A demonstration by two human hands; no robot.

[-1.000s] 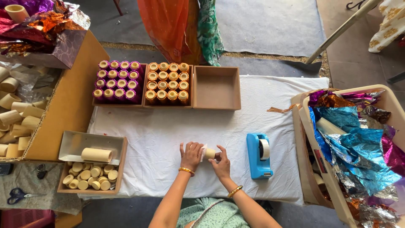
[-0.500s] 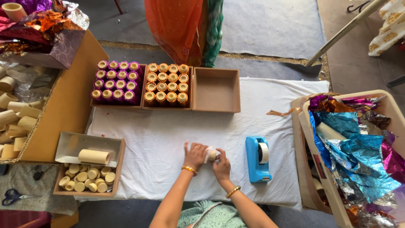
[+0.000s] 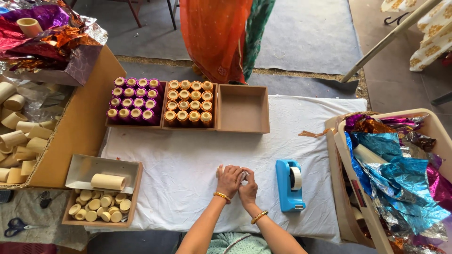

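White cloth covers the desk (image 3: pixel 188 155), a little wrinkled, and grey matting runs across the floor (image 3: pixel 306 37) beyond it, with a strip of straw-coloured litter along the mat's near edge. An orange and green drape of fabric (image 3: pixel 221 33) hangs down just past the desk's far side.

Along the far edge of the desk three shallow brown cardboard trays sit side by side, touching: the left tray (image 3: pixel 134 101) is packed with upright tubes wrapped in purple foil, the middle tray (image 3: pixel 188 103) with tubes wrapped in orange-gold foil, and the right tray (image 3: pixel 243 109) shows only its bare bottom. At the near left corner a low cardboard box (image 3: pixel 101 193) holds short cream tube ends standing on end, with one longer plain cardboard tube (image 3: pixel 108 181) lying across its flap. Left of that, a big open carton (image 3: pixel 70 136) is heaped with more plain tubes. Crumpled red, purple and copper foil (image 3: pixel 42 33) is piled at the far left; a beige bin (image 3: pixel 423 122) on the right is full of blue, silver and magenta foil sheets. Scissors (image 3: pixel 16 226) lie on the grey cloth at the lower left.

Near the front edge, the left hand (image 3: pixel 229 180) and right hand (image 3: pixel 247 188) are pressed together, fingers curled around a small pale tube (image 3: pixel 244 175) that barely peeks out between them. A blue tape dispenser (image 3: pixel 289 185) stands just to their right.
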